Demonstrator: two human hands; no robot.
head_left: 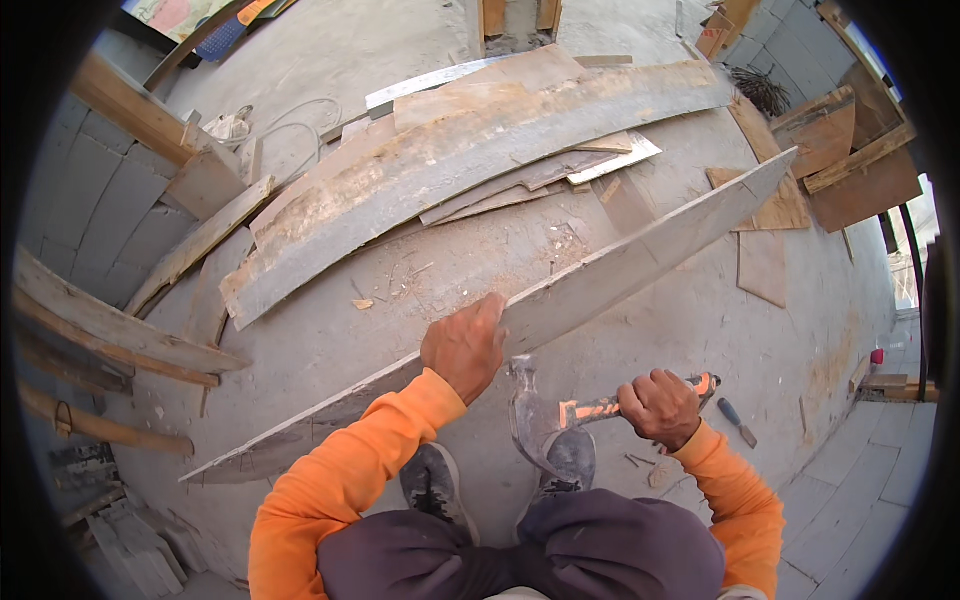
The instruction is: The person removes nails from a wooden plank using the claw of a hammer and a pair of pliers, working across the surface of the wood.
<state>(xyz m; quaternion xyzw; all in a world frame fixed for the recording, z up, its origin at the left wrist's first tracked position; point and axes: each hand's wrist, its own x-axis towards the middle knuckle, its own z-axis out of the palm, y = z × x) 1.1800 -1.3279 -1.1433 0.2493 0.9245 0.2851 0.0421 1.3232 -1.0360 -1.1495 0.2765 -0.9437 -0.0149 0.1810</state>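
A long, thin grey board (590, 300) stands on its edge, running slantwise from lower left to upper right in front of my feet. My left hand (465, 348) is closed over its top edge near the middle. Thin nail-like points stick out near the board's lower left end. My right hand (660, 408) is wrapped round the orange and black handle of a claw hammer (527, 412). The hammer's metal head hangs over my right shoe, apart from the board. A few loose nails (640, 461) lie on the floor below my right hand.
Beyond the board lies a pile of stained boards (480, 150) with wood scraps. A small dark-handled tool (737, 422) lies on the floor at right. Wooden panels (830, 140) lean at far right. Timber (110, 320) and a grey block wall (75, 190) stand at left.
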